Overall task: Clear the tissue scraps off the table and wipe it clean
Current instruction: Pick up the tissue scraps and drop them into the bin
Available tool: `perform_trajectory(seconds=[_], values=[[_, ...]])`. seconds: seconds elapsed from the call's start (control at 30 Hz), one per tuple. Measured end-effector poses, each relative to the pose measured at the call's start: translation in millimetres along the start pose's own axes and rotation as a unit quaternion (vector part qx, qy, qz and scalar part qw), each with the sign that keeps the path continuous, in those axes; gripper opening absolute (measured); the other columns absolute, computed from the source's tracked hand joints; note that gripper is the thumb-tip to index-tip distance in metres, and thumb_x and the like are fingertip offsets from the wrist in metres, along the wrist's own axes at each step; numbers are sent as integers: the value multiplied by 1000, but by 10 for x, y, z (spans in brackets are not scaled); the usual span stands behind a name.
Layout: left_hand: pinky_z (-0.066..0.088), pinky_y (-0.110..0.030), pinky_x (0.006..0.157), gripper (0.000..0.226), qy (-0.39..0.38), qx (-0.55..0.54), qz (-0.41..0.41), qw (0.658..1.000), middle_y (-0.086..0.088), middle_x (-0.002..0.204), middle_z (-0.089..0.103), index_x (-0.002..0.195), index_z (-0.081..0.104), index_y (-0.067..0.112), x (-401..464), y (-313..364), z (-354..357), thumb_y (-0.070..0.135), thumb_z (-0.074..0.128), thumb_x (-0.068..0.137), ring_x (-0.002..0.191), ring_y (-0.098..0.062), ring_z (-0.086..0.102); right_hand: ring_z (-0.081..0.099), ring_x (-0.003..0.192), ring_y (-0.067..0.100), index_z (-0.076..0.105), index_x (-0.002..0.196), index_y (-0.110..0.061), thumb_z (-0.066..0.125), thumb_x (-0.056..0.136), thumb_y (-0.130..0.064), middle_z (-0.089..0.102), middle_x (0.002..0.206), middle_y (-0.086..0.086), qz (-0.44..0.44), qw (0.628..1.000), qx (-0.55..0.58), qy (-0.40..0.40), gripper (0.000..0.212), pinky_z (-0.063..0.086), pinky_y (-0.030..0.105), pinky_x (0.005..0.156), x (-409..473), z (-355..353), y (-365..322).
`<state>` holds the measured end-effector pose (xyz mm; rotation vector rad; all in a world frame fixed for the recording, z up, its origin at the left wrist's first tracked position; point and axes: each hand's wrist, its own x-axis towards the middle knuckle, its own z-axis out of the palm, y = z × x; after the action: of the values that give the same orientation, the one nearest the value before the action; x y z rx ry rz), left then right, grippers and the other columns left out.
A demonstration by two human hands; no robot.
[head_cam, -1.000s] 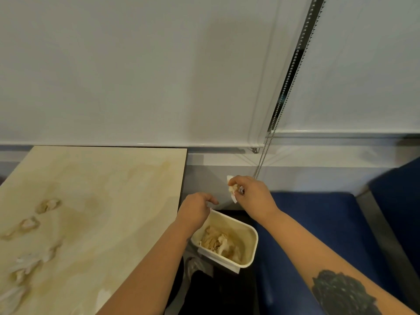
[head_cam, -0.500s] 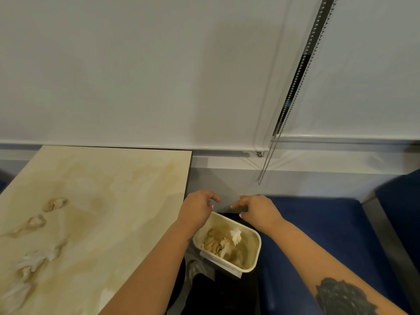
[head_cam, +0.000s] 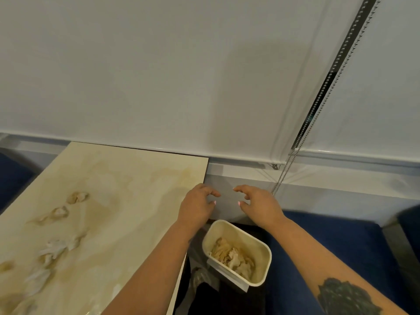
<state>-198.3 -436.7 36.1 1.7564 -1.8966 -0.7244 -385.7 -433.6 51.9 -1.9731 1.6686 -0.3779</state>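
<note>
White roller blinds (head_cam: 159,76) fill the background, with a beaded metal pull chain (head_cam: 318,96) hanging at the right, and below them a pale cream marbled surface (head_cam: 127,201) runs along the left while dark blue upholstered seating (head_cam: 336,242) lies to the right. Several crumpled white and tan tissue scraps (head_cam: 56,248) are strewn along the left part of the surface, with two smaller wads (head_cam: 77,197) farther back, all well apart from both hands. A small cream rectangular plastic bin (head_cam: 261,244) stands in the dark gap between the surface edge and the seat; it holds a loose heap of crumpled tan and white tissue (head_cam: 231,258), and looks well short of full. The left hand (head_cam: 196,206) hovers over the right edge of the surface and the right hand (head_cam: 261,204) hangs just beyond it; both are above and behind the bin, fingers loosely curled and parted, holding nothing. Judging from this, the clearing step is partway through, with some scraps binned and more waiting. The next move probably calls for reaching back left across the surface and gathering the remaining wads, which look light and likely to tear or shed, so a scooping gather may serve better than a pinch. No cloth for wiping is in view.
</note>
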Motion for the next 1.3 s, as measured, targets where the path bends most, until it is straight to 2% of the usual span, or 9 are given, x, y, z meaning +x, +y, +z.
perform_trajectory(seconds=[0.13, 0.4, 0.57, 0.77, 0.9, 1.07, 1.2, 1.3], values=[[36, -15, 85, 20, 51, -13, -14, 999, 9, 113, 56, 98, 68, 25, -26, -123, -247, 12, 63, 84, 102, -8, 54, 54, 111, 11, 46, 133, -32, 57, 91, -23, 56, 129, -6, -37, 999, -1, 6, 44, 40, 23, 88, 177, 49, -200], [36, -14, 82, 21, 146, -3, -82, 986, 12, 116, 53, 100, 67, 27, -109, -527, -727, 14, 63, 85, 104, -5, 54, 56, 107, 10, 45, 132, -35, 56, 91, -22, 56, 128, -7, -103, 994, -5, -27, 44, 42, 21, 84, 598, 229, -714], [40, -21, 76, 23, 197, -25, -127, 972, 12, 114, 52, 98, 68, 27, -168, -841, -1017, 11, 64, 82, 102, -7, 55, 54, 105, 5, 42, 130, -40, 54, 91, -26, 54, 128, -13, -149, 987, -3, -61, 43, 38, 20, 81, 860, 374, -994], [35, -20, 76, 26, 260, -24, -192, 946, 8, 118, 51, 101, 67, 25, -233, -1292, -1327, 9, 64, 81, 106, -10, 51, 54, 105, 5, 45, 130, -34, 55, 92, -22, 53, 127, -11, -202, 976, -16, -85, 42, 36, 21, 77, 1159, 613, -1378], [32, -19, 75, 27, 295, -21, -239, 925, 6, 120, 49, 102, 65, 24, -299, -1588, -1486, 8, 64, 81, 108, -11, 49, 55, 107, 8, 46, 131, -32, 55, 92, -21, 54, 127, -10, -234, 966, -17, -105, 42, 42, 25, 82, 1317, 786, -1584], [32, -21, 85, 35, 319, -16, -312, 895, -2, 131, 43, 113, 61, 20, -363, -1953, -1636, 9, 65, 80, 125, -20, 40, 56, 106, 7, 47, 130, -33, 56, 91, -21, 55, 125, -11, -255, 958, -21, -128, 42, 43, 25, 83, 1477, 1019, -1832], [32, -33, 100, 47, 314, -15, -383, 869, -8, 142, 33, 127, 52, 17, -421, -2244, -1726, 12, 65, 81, 133, -28, 28, 56, 103, 7, 46, 130, -35, 56, 90, -22, 55, 125, -13, -269, 951, -23, -148, 43, 45, 27, 85, 1588, 1196, -1976], [27, -36, 107, 54, 313, -22, -426, 848, -11, 147, 26, 132, 47, 16, -442, -2484, -1776, 14, 66, 81, 136, -30, 22, 55, 103, 6, 46, 130, -35, 55, 89, -23, 55, 124, -13, -277, 947, -24, -163, 44, 44, 27, 85, 1669, 1325, -2057]])
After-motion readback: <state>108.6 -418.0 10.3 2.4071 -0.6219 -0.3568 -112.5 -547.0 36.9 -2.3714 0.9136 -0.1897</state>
